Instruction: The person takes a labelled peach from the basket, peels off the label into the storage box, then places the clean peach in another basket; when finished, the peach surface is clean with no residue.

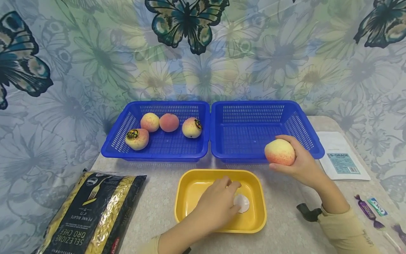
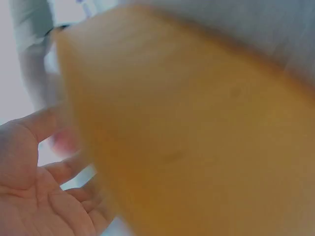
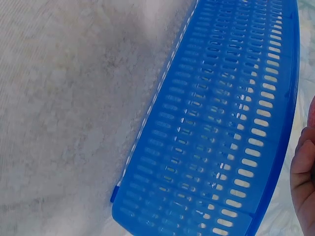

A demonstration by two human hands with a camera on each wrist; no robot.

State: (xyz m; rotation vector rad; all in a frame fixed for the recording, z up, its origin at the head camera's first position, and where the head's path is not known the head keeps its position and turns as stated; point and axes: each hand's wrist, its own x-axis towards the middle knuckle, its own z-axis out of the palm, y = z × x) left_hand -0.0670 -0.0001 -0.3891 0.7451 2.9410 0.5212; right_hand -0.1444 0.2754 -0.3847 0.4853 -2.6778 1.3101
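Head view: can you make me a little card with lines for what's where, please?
Right grip: holds a peach by the right basket
Left grip: over the yellow tray, near a round white piece
Left basket: four peaches, two with dark stickers
Left side: pasta bag
Right side: white packet, wrapped sweets

The right fingers and the peach are cut by the right wrist view's edge — the left's shows the yellow tray blurred.
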